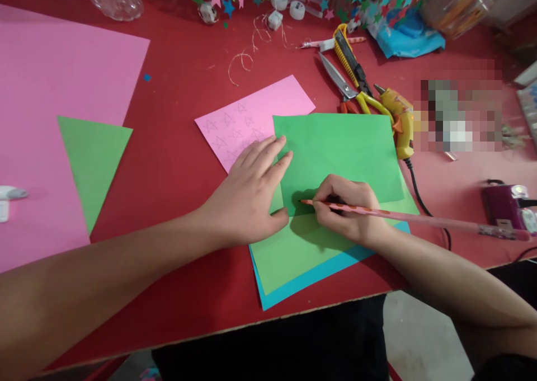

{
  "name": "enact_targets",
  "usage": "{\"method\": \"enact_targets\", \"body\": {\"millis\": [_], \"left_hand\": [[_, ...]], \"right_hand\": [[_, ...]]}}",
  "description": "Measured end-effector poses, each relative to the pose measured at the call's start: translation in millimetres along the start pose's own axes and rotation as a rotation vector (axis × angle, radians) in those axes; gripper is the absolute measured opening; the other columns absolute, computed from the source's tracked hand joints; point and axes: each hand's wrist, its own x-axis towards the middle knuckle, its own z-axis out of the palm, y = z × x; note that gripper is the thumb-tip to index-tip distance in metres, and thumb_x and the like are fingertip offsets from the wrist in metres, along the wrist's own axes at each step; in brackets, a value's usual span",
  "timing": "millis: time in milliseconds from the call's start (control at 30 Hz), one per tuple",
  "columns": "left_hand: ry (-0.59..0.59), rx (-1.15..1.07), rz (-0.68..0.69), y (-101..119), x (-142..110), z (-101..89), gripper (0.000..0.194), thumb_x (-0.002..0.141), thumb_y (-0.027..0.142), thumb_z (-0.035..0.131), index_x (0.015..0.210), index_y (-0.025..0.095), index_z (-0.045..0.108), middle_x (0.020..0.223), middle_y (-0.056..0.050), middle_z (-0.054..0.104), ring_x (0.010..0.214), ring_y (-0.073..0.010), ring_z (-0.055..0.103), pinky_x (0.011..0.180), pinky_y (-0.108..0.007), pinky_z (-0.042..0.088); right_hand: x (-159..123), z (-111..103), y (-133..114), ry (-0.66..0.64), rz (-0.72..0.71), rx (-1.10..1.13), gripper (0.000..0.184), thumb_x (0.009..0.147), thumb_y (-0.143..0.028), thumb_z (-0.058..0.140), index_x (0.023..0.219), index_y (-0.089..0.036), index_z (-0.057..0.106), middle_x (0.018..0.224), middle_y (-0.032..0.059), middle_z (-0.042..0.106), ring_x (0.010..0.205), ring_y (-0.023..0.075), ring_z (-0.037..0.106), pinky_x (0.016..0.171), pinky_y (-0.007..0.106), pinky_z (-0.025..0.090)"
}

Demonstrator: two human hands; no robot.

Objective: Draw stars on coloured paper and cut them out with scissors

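My right hand [350, 210] grips a pink pencil [403, 217], its tip at the lower left part of a dark green paper sheet [339, 151]. Spread flat, my left hand [255, 193] rests along that sheet's left edge. Beneath lie a light green sheet [293, 258] and a blue sheet [319, 283]. Partly under my left fingers is a pink paper [268, 104] with several small stars drawn on it. I cannot make out any mark on the dark green sheet.
Scissors [338, 76], a yellow cutter [350, 56] and a yellow glue gun [398, 118] with a black cord lie at the back right. Large pink paper [67, 62] and a green triangle [94, 163] cover the left. Colored stars [369, 0] hang along the back. A purple device [507, 205] sits right.
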Motion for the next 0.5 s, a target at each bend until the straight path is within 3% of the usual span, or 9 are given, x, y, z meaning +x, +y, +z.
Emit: {"method": "enact_targets", "body": {"millis": [500], "left_hand": [[0.008,-0.012,0.011,-0.3,-0.3,0.8,0.076,0.076,0.032,0.055,0.143,0.002,0.034,0.157,-0.024,0.022,0.147,-0.0392,0.016,0.119,-0.059,0.02]], "right_hand": [[-0.3,-2.9,-0.4,-0.023,-0.007,0.008,0.014,0.074,-0.01,0.052,0.064,-0.019,0.049,0.053,-0.0063,0.047,0.045,0.0046,0.039,0.044,0.018,0.031]]}}
